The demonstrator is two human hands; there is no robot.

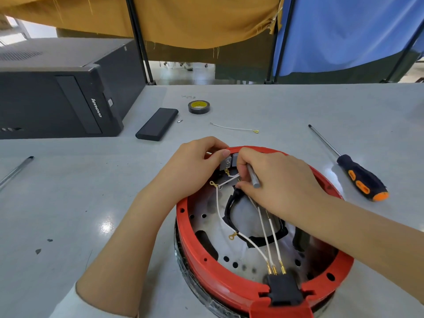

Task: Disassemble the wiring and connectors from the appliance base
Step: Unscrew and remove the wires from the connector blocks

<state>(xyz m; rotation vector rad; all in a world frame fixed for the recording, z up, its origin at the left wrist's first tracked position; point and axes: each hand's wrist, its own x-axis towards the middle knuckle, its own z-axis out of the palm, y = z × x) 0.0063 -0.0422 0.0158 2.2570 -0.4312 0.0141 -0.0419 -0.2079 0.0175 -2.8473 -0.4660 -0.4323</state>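
The appliance base (pixel 204 269), a round red ring around a perforated metal plate, lies upside down on the table in front of me. White wires (pixel 263 232) with brass terminals run from a black connector block (pixel 283 286) at the near rim toward the far rim. A small grey metal switch part (pixel 226 162) sits at the far rim. My left hand (pixel 192 171) pinches that part between thumb and fingers. My right hand (pixel 275 180) holds a grey metal rod-like tool (pixel 254 179) and touches the wires beside the part.
A screwdriver with a black and orange handle (pixel 360 180) lies to the right. A loose white wire (pixel 234 128), a roll of black tape (pixel 199 106), a black flat box (pixel 157 127) and a black computer case (pixel 57 97) lie further back. Another metal tool (pixel 16 171) lies at left.
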